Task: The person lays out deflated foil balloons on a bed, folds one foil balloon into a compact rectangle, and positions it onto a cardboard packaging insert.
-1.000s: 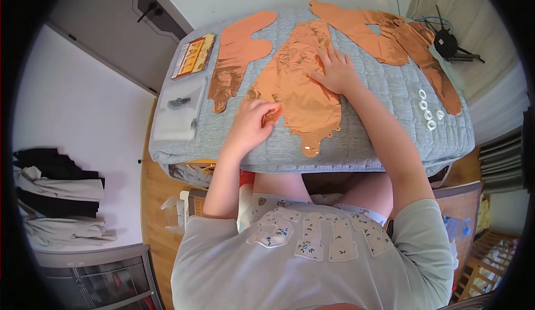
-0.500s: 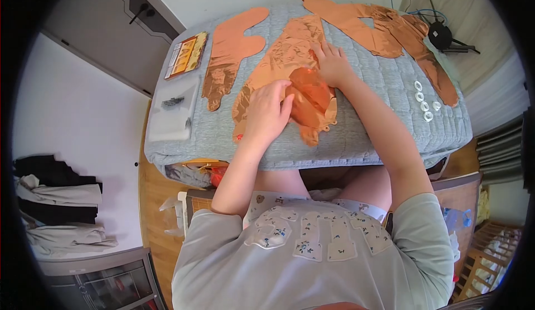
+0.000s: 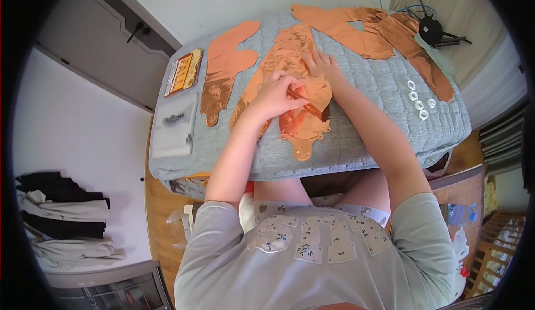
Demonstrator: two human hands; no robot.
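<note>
A flat, copper-coloured foil balloon (image 3: pixel 312 90) lies in front of me on a quilted blue-grey bed cover. My left hand (image 3: pixel 277 94) is closed in a pinch on a raised fold of this balloon, thumb on the near side. Just beyond it, my right hand (image 3: pixel 322 67) rests on the foil with its fingers stretched out. Crinkled foil (image 3: pixel 287 48) stretches away behind both hands. Left of them lies another flat foil balloon (image 3: pixel 227 59), smooth at the top and creased below.
More foil (image 3: pixel 362 34) spreads across the far right of the bed (image 3: pixel 368 98). White ribbon rolls (image 3: pixel 413 96) sit at the right, near a black router (image 3: pixel 430 30). A printed packet (image 3: pixel 184 71) and a clear plastic bag (image 3: pixel 177 123) lie along the left edge.
My left hand has moved slightly up and pinches a fold of the foil, which now stands up and shows its matte side. My right hand stays pressed on the foil.
</note>
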